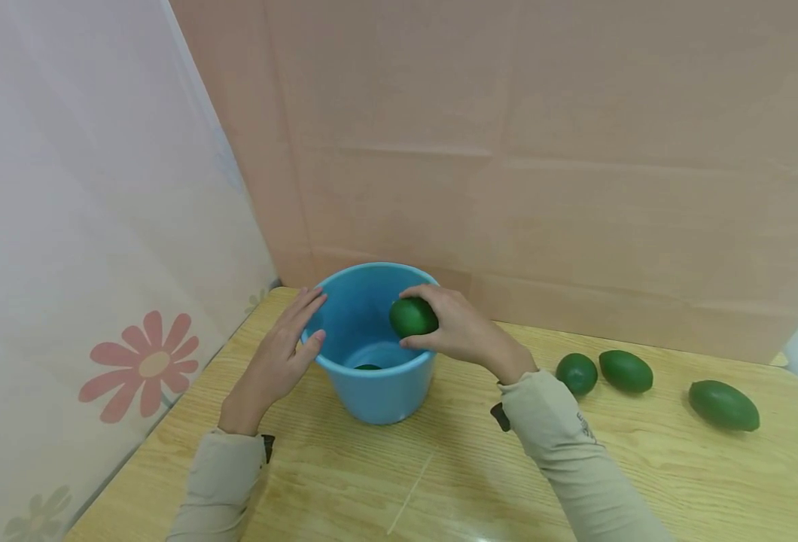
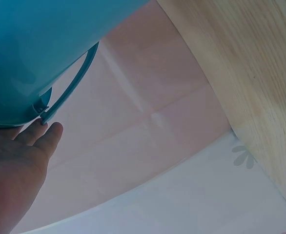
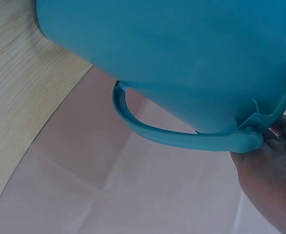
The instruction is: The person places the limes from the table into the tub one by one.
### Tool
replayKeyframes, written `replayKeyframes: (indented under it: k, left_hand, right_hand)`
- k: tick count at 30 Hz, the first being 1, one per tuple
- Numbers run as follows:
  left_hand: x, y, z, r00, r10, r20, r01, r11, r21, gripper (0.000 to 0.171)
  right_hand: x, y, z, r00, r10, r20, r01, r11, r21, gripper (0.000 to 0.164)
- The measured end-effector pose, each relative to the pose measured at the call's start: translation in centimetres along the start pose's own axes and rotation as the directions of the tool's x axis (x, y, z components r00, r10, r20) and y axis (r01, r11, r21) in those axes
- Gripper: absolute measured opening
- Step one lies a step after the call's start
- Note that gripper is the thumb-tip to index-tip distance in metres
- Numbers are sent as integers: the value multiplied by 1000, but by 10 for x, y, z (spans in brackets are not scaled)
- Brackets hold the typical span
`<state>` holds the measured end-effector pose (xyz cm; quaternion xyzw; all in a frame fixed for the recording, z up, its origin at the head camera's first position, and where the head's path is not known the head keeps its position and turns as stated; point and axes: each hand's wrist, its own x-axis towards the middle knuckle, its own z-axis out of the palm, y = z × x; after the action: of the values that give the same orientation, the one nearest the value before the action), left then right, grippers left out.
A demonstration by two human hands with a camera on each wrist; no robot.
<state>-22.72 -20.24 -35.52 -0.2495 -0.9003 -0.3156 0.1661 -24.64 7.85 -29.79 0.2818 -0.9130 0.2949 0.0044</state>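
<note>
- Head view: my right hand [image 1: 463, 327] pinches a green fruit [image 1: 412, 317] between thumb and curled fingers, just inside the right rim of the blue bucket [image 1: 382, 399]; my fingers cover its right end, so I can't tell its long axis surely.
- The bucket's mouth lies between my hands. My left hand [image 1: 278, 354], fingers loosely extended and grasping nothing, is at the left rim, across the opening from that fruit.
- Low in the bucket, part of another fruit [image 1: 368, 367] shows; three more lie on the tabletop [image 1: 345, 489] to the right, nearer my right hand.
- Left wrist view: my left fingertips meet the rim beside the handle joint.
- Right wrist view: my right hand is by the rim, behind the bucket handle [image 3: 177, 139]; the held fruit is hidden.
</note>
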Motion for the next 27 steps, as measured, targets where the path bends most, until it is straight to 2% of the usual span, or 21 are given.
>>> replayKeyframes:
  k: [18,27]
  left_hand:
    - [-1,-1,-1,1000,1,-4,0,1000,3,52]
    - [-2,-2,-2,1000,7,-4,-7,1000,0,51]
  right_hand:
    - [1,-5,1,1000,10,19,-10,1000,-21,63]
    - [1,-5,1,999,23,27,-24,999,43,47]
